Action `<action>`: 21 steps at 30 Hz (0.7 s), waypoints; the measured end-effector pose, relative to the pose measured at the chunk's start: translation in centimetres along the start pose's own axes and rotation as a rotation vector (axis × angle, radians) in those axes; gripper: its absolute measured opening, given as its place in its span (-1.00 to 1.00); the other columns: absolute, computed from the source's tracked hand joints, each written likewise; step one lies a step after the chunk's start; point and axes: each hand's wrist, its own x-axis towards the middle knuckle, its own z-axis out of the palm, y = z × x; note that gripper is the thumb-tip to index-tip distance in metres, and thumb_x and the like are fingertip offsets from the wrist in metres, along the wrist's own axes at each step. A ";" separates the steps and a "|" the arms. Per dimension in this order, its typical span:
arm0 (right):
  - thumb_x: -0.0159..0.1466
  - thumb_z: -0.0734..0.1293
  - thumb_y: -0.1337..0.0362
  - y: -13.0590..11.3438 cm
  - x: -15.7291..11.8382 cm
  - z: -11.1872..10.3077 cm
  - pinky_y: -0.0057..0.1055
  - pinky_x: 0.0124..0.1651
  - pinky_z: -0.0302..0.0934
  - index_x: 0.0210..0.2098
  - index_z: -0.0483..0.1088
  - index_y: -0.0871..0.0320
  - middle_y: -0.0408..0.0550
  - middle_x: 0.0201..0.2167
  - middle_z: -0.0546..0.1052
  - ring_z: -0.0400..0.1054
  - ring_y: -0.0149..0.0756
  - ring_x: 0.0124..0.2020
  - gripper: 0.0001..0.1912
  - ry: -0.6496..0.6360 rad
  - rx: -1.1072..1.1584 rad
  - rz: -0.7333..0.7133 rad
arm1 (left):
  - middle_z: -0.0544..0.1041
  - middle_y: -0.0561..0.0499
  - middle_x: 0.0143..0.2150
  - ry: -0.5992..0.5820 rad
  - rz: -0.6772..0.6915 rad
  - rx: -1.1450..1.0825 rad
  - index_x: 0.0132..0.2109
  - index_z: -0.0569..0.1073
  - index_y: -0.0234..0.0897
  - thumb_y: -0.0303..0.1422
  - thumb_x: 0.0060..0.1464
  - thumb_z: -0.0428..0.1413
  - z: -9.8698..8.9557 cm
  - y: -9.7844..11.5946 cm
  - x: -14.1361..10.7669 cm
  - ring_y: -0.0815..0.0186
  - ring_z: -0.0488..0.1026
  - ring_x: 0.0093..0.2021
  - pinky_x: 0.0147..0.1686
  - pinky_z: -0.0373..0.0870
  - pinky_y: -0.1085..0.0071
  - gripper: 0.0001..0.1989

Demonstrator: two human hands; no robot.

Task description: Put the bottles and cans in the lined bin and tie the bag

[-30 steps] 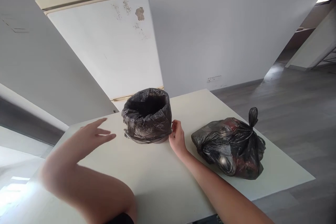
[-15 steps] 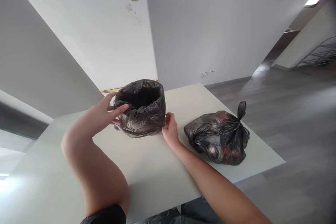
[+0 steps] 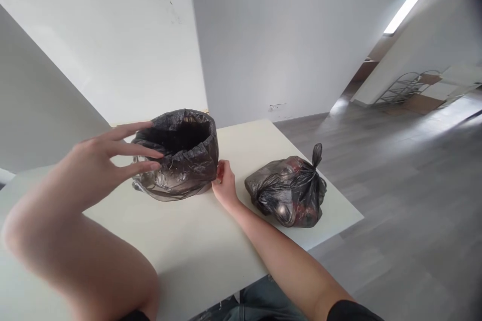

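Note:
A black garbage bag (image 3: pixel 188 173) stands upright with its mouth spread wide and its rim folded outward; its inside is dark. Pale shapes show faintly through the lower part of its thin plastic. At its left rim, my left hand (image 3: pixel 96 160) has its fingers spread, the fingertips over or against the edge; contact is hard to tell. My right hand (image 3: pixel 226 185) is closed at the bag's lower right side, fingers curled on the plastic. To the right lies a second black garbage bag (image 3: pixel 288 190), knotted at the top, with reddish and silvery contents showing through.
Both bags rest on a pale table (image 3: pixel 188 256), whose right corner juts over a grey wood-look floor (image 3: pixel 395 185). A white wall (image 3: pixel 143 45) with peeling paint and a grey wall (image 3: pixel 282 35) rise behind. A metal rack (image 3: pixel 402 88) stands far right.
My left hand has pulled back slightly from the open bag's rim, its fingers spread wider. My right hand stays at the bag's side. The view has swung right, shifting everything leftward.

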 end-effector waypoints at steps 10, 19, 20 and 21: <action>0.24 0.23 0.27 0.1 0.2 0.0 -0.44 -0.35 0.12 -0.18 0.24 0.05 -0.20 -0.39 0.30 0.19 -0.32 -0.38 -0.86 0.009 -0.085 0.078 | 0.53 0.22 0.30 -0.204 -0.070 0.016 -0.17 0.71 0.09 0.05 0.12 0.18 0.8 1.9 1.1 -0.08 0.53 0.13 0.04 0.57 -0.04 -0.69; 0.24 0.24 0.28 -0.1 0.2 -0.1 -0.42 -0.34 0.07 -0.22 0.24 0.05 -0.24 -0.42 0.28 0.15 -0.35 -0.42 -0.90 0.012 -0.045 0.069 | 0.56 0.11 0.26 -0.209 0.064 0.038 0.25 0.53 0.24 0.12 0.14 0.17 1.0 3.3 1.1 -0.14 0.50 0.23 0.22 0.46 -0.06 -0.45; 0.24 0.24 0.28 -0.2 0.2 -0.1 -0.42 -0.33 0.07 -0.23 0.24 0.06 -0.24 -0.42 0.28 0.15 -0.35 -0.42 -0.90 0.012 -0.038 0.070 | 0.59 0.08 0.23 -0.269 0.061 0.048 0.28 0.51 0.22 0.11 0.17 0.15 1.4 3.4 1.2 -0.13 0.53 0.18 0.14 0.51 -0.01 -0.45; 0.24 0.24 0.29 -0.2 0.2 -0.1 -0.42 -0.33 0.06 -0.23 0.24 0.06 -0.24 -0.42 0.29 0.15 -0.36 -0.43 -0.91 0.012 -0.034 0.071 | 0.61 0.04 0.19 -0.329 0.056 0.061 0.29 0.51 0.18 0.07 0.20 0.14 1.7 3.6 1.3 -0.10 0.56 0.11 0.05 0.54 0.06 -0.45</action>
